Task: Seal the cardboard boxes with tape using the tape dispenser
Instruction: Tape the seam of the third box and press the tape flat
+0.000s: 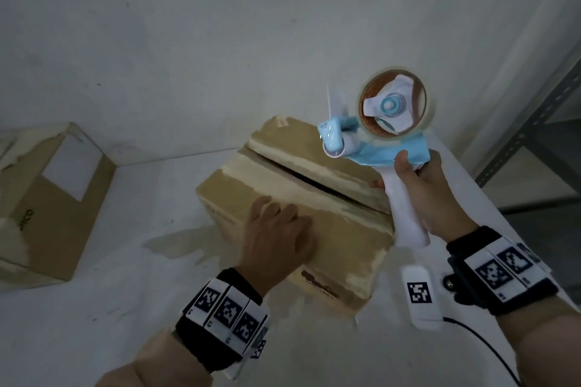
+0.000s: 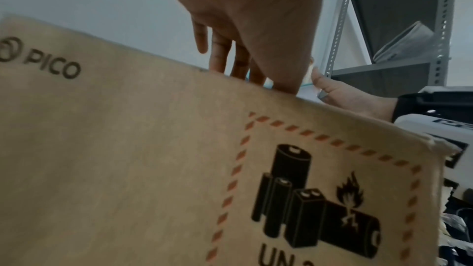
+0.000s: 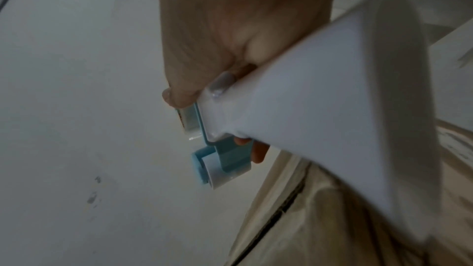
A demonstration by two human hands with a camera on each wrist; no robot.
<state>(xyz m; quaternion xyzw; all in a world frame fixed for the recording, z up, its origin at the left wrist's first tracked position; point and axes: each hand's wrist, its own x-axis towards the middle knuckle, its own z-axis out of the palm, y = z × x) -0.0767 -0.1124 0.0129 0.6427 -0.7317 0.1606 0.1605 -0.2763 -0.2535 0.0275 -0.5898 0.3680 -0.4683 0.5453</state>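
Note:
A brown cardboard box (image 1: 261, 195) stands on the white floor, its top flaps folded down with a dark open seam (image 1: 314, 179) between them. My left hand (image 1: 276, 229) lies flat on the near flap, fingers straight, pressing it down; the left wrist view shows those fingers (image 2: 220, 56) over the box's top edge and the printed side (image 2: 128, 149). My right hand (image 1: 424, 188) grips the white handle of a blue tape dispenser (image 1: 377, 135) with a clear tape roll, held in the air above the box's right end. The handle (image 3: 320, 108) fills the right wrist view.
A second cardboard box (image 1: 53, 198) with a white label stands at the left against the wall. A grey metal shelf rack (image 1: 540, 122) stands at the right. A black cable (image 1: 484, 345) runs along the floor near my right wrist.

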